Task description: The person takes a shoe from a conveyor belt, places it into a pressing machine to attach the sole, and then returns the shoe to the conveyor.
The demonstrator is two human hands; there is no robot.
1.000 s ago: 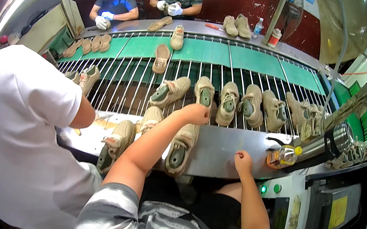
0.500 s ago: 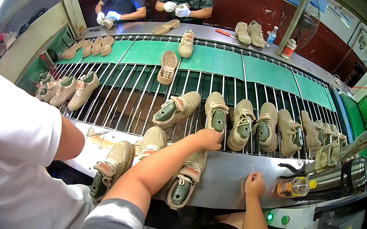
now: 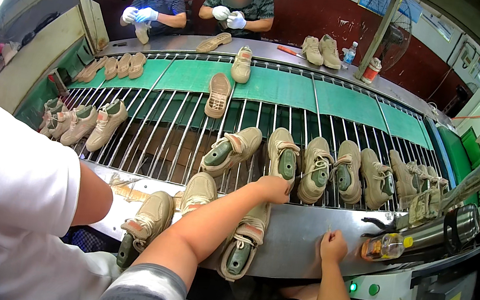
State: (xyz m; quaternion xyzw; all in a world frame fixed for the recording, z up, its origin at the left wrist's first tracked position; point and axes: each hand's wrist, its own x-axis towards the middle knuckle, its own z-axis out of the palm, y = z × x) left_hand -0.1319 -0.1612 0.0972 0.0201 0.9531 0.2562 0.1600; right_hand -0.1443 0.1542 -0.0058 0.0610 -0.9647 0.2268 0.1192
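Observation:
My left hand (image 3: 273, 189) reaches over the front metal ledge, fingers curled closed at the near end of a beige sneaker (image 3: 283, 146) with a green last inside. The hand covers that end of the sneaker. My right hand (image 3: 334, 246) is held closed above the ledge to the right, thumb and finger pinched; a thin pale tip shows above them, too small to name. Beneath my left forearm a laced sneaker (image 3: 240, 247) with a green last lies on the ledge. Two more, a left sneaker (image 3: 149, 218) and a partly hidden sneaker (image 3: 200, 190), lie beside it.
A metal rod conveyor (image 3: 155, 130) carries several sneakers and loose soles (image 3: 219, 93). A bottle (image 3: 386, 247) and a steel flask (image 3: 434, 234) lie at right. A person in white (image 3: 11, 170) sits close at left. Two gloved people (image 3: 237, 8) work across.
The view has tilted slightly. Both my hands stay in nearly the same place. Across the conveyor, the left co-worker has raised their gloved hands.

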